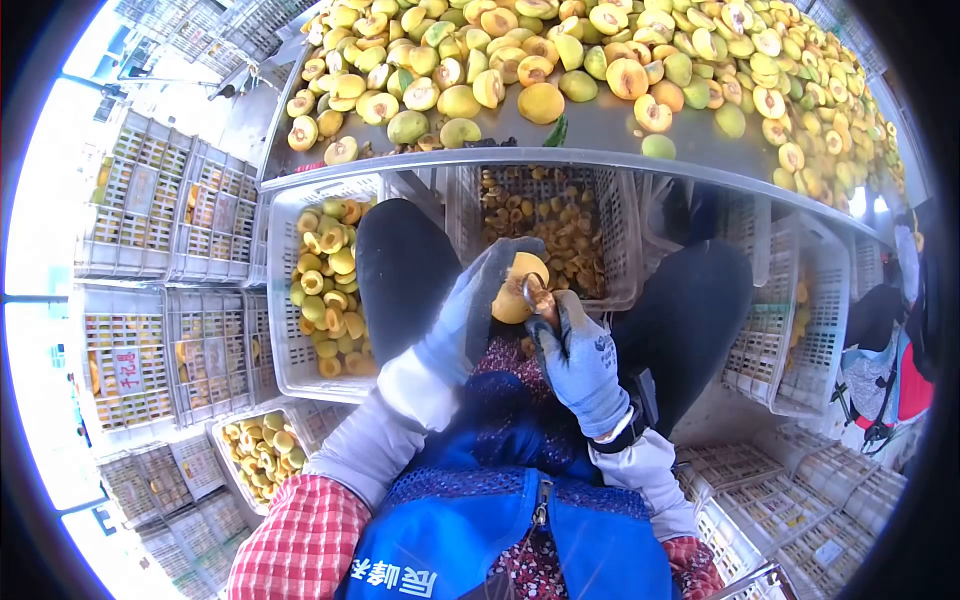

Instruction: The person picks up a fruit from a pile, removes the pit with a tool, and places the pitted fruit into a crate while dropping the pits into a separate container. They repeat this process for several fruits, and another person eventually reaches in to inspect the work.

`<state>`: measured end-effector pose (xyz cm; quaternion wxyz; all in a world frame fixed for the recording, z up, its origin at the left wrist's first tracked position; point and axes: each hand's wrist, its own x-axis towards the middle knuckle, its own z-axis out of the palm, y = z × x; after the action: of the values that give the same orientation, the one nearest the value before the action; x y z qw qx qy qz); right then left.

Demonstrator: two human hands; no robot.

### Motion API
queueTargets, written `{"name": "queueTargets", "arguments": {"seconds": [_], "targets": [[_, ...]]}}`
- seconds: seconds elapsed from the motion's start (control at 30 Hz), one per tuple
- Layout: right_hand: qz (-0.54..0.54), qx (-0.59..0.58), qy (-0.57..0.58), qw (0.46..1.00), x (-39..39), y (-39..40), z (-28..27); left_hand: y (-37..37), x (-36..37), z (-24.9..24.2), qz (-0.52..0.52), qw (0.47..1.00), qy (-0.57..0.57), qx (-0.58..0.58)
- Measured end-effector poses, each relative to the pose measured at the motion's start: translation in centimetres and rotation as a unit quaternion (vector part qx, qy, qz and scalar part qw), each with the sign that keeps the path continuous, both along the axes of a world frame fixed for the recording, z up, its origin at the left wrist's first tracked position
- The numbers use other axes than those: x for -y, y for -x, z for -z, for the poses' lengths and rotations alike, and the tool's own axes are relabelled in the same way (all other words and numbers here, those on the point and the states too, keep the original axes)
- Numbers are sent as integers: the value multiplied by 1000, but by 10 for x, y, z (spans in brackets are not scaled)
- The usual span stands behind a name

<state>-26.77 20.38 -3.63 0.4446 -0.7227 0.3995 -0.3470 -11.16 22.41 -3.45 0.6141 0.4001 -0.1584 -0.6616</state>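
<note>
While a yellow fruit (508,302) gets gripped by the left hand (462,318), a little tool (541,301) gets pinched by the right hand (582,362), fruit halves (627,79) heaped beyond both.

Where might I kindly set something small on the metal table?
The metal table is bare at its near edge, between the green leaf and the pale green piece, and right of that piece. Farther back, halved fruit crowds it.

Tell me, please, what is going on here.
The gloved left hand holds a yellow fruit, while the right hand holds a small metal-tipped tool against it. More fruit, much of it halved, is heaped on the metal table ahead. A crate of fruit halves stands beside the left leg.
</note>
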Motion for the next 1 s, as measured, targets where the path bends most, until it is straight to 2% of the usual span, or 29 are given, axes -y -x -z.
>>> {"name": "queueTargets", "arguments": {"seconds": [0.03,0.1,0.2,0.23,0.3,0.37,0.47,0.53,0.6,0.67,0.7,0.73,0.77,0.8,0.83,0.87,0.9,0.97,1.0], "targets": [[-27,-111,52,992,0,2,-12,4,-2,-3,0,1000,-2,-2],[-21,-110,68,991,-1,2,-19,11,-4,-16,-30,995,10,91],[-33,-138,58,988,-4,3,-26,13,-6,-24,-25,987,-34,154],[-48,-148,86,984,-4,2,-28,13,-6,-25,-26,987,-35,154],[-65,-157,112,979,-6,1,-28,14,-7,-26,-46,974,13,222],[-87,-128,26,988,-9,1,-20,11,-8,-25,-38,967,16,251],[-89,-74,-42,992,-18,2,-10,13,-9,-26,-33,955,24,294],[-79,-48,-35,995,-27,3,-8,16,-11,-29,-34,951,27,307],[-67,-20,-24,997,-32,3,4,15,-9,-31,-14,920,49,389],[-29,90,55,994,-38,2,32,13,-8,-34,1,924,55,377],[-26,91,54,994,-40,3,28,13,-7,-36,16,929,61,364],[-51,209,-238,947,-41,5,22,13,-6,-38,18,929,62,365],[-73,307,-507,802,-41,6,14,12,-6,-40,35,920,72,383],[-71,310,-507,801,-38,9,1,12,-5,-42,52,911,83,401],[-93,308,-586,743,-31,11,-16,12,-3,-43,54,910,83,402],[-115,303,-661,677,-29,14,-24,12,-1,-45,65,885,114,447],[-116,306,-660,676,-28,16,-22,11,1,-47,76,855,146,491],[-220,431,-719,498,-26,21,-11,13,4,-44,71,872,159,458],[-287,476,-735,389,-25,19,-5,15,4,-42,66,887,171,424]]}}
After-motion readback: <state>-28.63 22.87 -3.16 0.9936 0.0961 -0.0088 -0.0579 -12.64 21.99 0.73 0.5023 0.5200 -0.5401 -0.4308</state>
